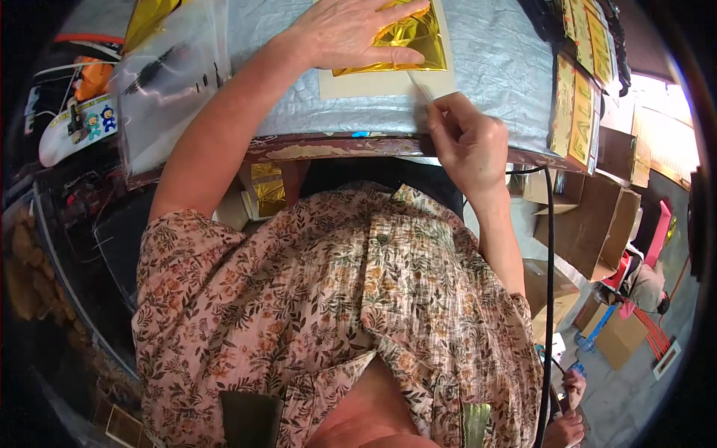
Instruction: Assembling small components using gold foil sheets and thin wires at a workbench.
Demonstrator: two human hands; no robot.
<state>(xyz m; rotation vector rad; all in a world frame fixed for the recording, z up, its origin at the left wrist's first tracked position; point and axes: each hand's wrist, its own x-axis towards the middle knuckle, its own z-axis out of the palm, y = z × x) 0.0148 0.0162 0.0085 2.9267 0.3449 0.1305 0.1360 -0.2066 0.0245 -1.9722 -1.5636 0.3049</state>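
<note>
A sheet of shiny gold foil (409, 33) lies over a beige card (347, 88) on the silvery covered table. My left hand (355, 33) rests flat on the foil with its fingers spread. Just to the right and nearer me, my right hand (474, 142) is closed in a pinch on a thin pale strip (420, 87). The strip's far end reaches the foil's near edge over the card; whether it goes beneath the foil I cannot tell. The foil's far part runs out of view.
Clear plastic sheeting (168, 104) covers the table's left end. Yellow printed panels (575, 112) stand along the right end. The worn table edge (321, 151) runs before me. A black cable (550, 284) hangs at my right, near cardboard boxes (586, 224) and another person's hands (571, 407).
</note>
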